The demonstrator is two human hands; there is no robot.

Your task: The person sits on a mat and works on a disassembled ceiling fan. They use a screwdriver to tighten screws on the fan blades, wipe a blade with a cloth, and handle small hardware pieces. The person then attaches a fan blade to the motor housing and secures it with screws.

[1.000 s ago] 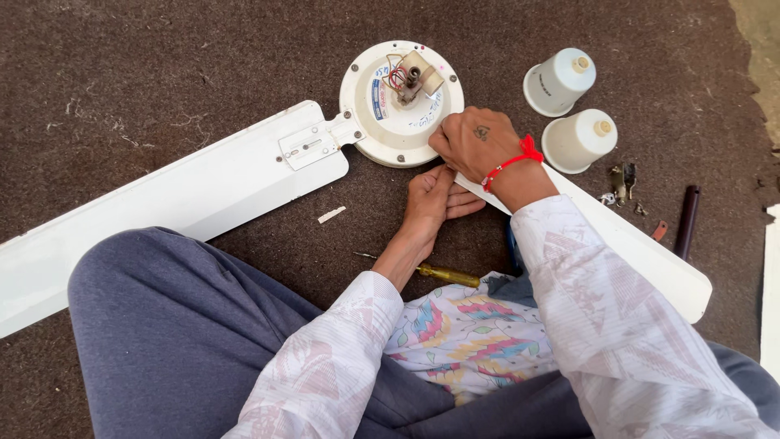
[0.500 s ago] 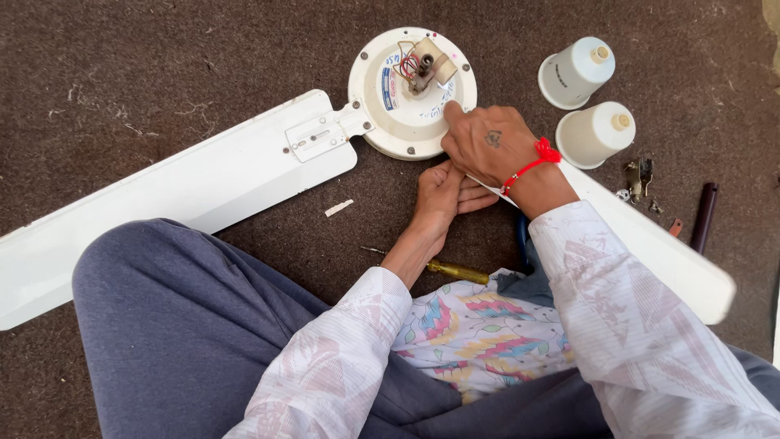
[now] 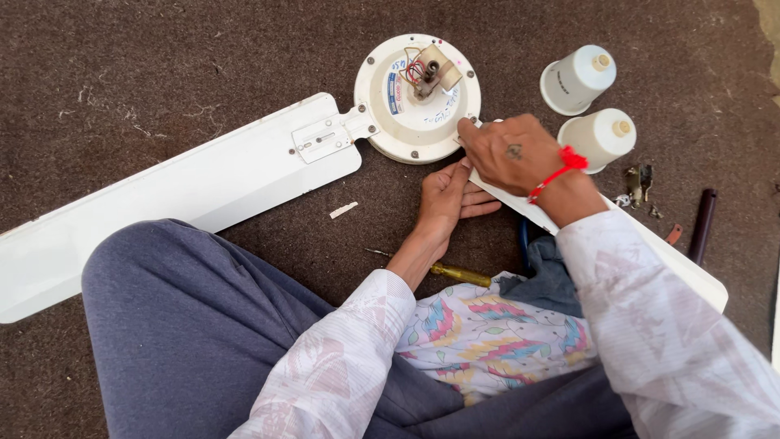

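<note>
Right hand [image 3: 512, 150] pinches the fan blade [image 3: 650, 244] root at the motor hub's [image 3: 414, 102] four o'clock; blade runs toward five o'clock. Left hand [image 3: 451, 195] presses flat beneath.

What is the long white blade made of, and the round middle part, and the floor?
The blade looks like thin metal painted glossy white: flat, smooth, with a screwed bracket; it might be plastic. The round hub seems to be painted metal, cream and scuffed, with screw heads around its rim. The floor looks like rough brown carpet, fuzzy and speckled with lint.
</note>
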